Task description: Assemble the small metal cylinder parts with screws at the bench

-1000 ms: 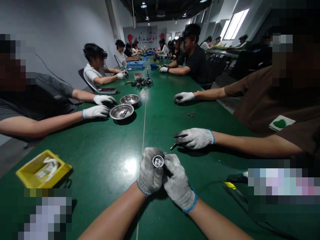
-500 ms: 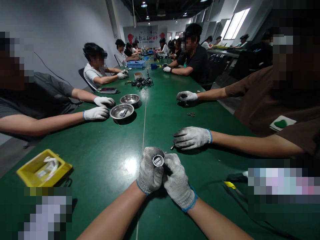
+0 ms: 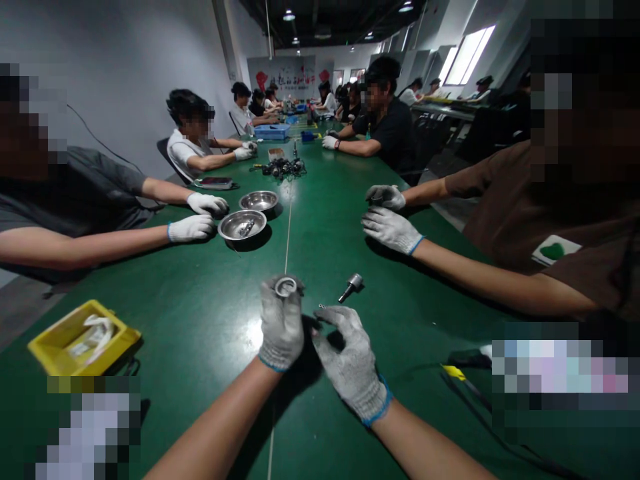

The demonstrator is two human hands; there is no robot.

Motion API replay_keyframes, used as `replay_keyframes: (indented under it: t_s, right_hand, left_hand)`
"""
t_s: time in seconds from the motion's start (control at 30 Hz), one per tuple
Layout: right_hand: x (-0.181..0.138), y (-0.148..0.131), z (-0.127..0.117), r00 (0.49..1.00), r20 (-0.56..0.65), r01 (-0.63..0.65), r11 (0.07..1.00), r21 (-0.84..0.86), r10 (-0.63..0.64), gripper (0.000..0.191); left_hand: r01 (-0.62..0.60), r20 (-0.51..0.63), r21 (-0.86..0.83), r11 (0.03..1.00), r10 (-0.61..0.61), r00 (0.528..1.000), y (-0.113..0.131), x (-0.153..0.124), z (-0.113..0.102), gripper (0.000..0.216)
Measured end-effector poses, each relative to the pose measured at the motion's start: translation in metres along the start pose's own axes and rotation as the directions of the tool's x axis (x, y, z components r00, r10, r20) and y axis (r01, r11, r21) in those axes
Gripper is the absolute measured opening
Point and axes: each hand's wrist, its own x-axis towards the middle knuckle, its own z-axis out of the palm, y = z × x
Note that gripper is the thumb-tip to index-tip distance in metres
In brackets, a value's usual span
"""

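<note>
My gloved left hand point(image 3: 281, 325) is closed around a small round metal cylinder point(image 3: 286, 287), held upright above the green table point(image 3: 200, 293). My gloved right hand point(image 3: 349, 357) hovers just right of it, fingers curled and slightly apart, holding nothing I can see. A small metal tool with a round head point(image 3: 351, 287) lies on the table beyond my right hand. A co-worker's gloved hand point(image 3: 389, 229) rests farther back on the right.
Two steel bowls point(image 3: 243, 224) stand at the left centre by another person's gloved hands. A yellow tray point(image 3: 80, 339) sits at the near left. A yellow-tipped tool point(image 3: 463, 379) lies at the right. Several people sit along both sides.
My left hand lifted the cylinder away from my right hand, which let go. The co-worker's hand on the right drew back, leaving the small metal tool on the table.
</note>
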Motion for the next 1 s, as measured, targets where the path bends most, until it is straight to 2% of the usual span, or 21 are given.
replay_keyframes:
  t_s: [0.07,0.1,0.2,0.27,0.33,0.43,0.6,0.73,0.8,0.87,0.9,1.0]
  right_hand:
    - [0.0,-0.001,-0.002,0.999,-0.04,-0.023,1.0,-0.013,0.022,0.017]
    - [0.001,0.0,-0.002,0.997,-0.068,-0.036,0.999,-0.019,0.035,0.015]
    - [0.002,0.004,-0.002,0.983,-0.151,-0.108,0.994,-0.037,0.101,0.014]
    - [0.003,0.008,-0.002,0.971,-0.178,-0.164,0.986,-0.024,0.157,0.014]
    - [0.004,0.014,-0.002,0.954,-0.204,-0.222,0.975,0.0,0.218,0.017]
    - [0.005,0.021,-0.001,0.92,-0.244,-0.305,0.951,0.046,0.307,0.02]
    - [0.003,0.03,0.001,0.885,-0.259,-0.369,0.922,0.116,0.386,0.021]
    - [0.003,0.03,0.001,0.847,-0.257,-0.438,0.885,0.159,0.465,0.025]
    - [0.004,0.029,0.001,0.816,-0.289,-0.467,0.865,0.18,0.501,0.028]
    - [0.005,0.028,0.0,0.786,-0.336,-0.479,0.855,0.199,0.519,0.028]
    - [0.006,0.028,0.0,0.773,-0.36,-0.48,0.852,0.207,0.523,0.028]
    - [0.007,0.03,-0.001,0.748,-0.412,-0.477,0.853,0.212,0.52,0.029]
  left_hand:
    - [0.124,-0.119,0.005,0.992,-0.123,0.985,-0.006,0.032,-0.014,0.033]
    - [0.179,-0.171,0.066,0.982,-0.166,0.971,-0.013,0.049,-0.025,0.037]
    - [0.287,-0.266,0.38,0.879,-0.193,0.944,-0.048,0.088,-0.066,0.037]
    - [0.251,-0.212,0.54,0.803,-0.159,0.964,-0.075,0.099,-0.091,0.027]
    - [0.166,-0.11,0.662,0.731,-0.125,0.986,-0.097,0.099,-0.109,0.02]
    - [0.159,-0.095,0.708,0.688,-0.13,0.987,-0.112,0.093,-0.122,0.02]
    - [0.192,-0.077,0.771,0.607,-0.211,0.974,-0.108,0.09,-0.123,0.031]
    - [0.227,-0.08,0.823,0.521,-0.289,0.954,-0.091,0.091,-0.119,0.034]
    - [0.225,-0.09,0.859,0.46,-0.298,0.95,-0.078,0.089,-0.112,0.054]
    - [0.168,-0.068,0.928,0.331,-0.291,0.954,-0.064,0.086,-0.1,0.07]
    - [0.097,-0.011,0.943,0.318,-0.262,0.965,-0.058,0.085,-0.092,0.072]
    - [-0.088,0.165,0.908,0.409,-0.157,0.974,-0.043,0.079,-0.06,0.063]
